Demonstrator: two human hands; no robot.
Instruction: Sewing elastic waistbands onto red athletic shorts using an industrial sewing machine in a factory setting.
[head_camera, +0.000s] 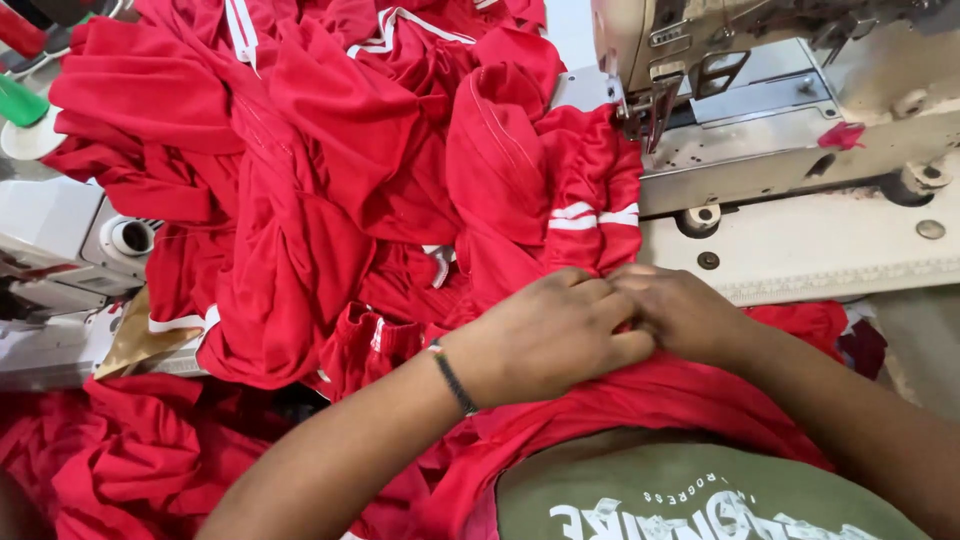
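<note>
Head view, entry one: fingers. From where I sit, I log the left hand (545, 335) curled nearly closed, knuckles up, pressing down on the red garment (560, 215) — whether it pinches a fold underneath I cannot tell. Its wrist carries a dark bracelet (455, 380). The right hand (680, 310) lies just beside it, touching it, fingers bent over the same cloth; its grip is hidden by the left hand.

Entry two: the red garment, with white stripes (595, 215), runs from the hands up to the needle area of the sewing machine (760, 110), which stands on a pale surface (830, 240).

Entry three: a heap of red fabric (280, 180) fills the left and middle, spilling toward the lap and an olive green shirt (690, 495).

Entry four: a second, white machine (70, 240) at far left — partly covered.
</note>
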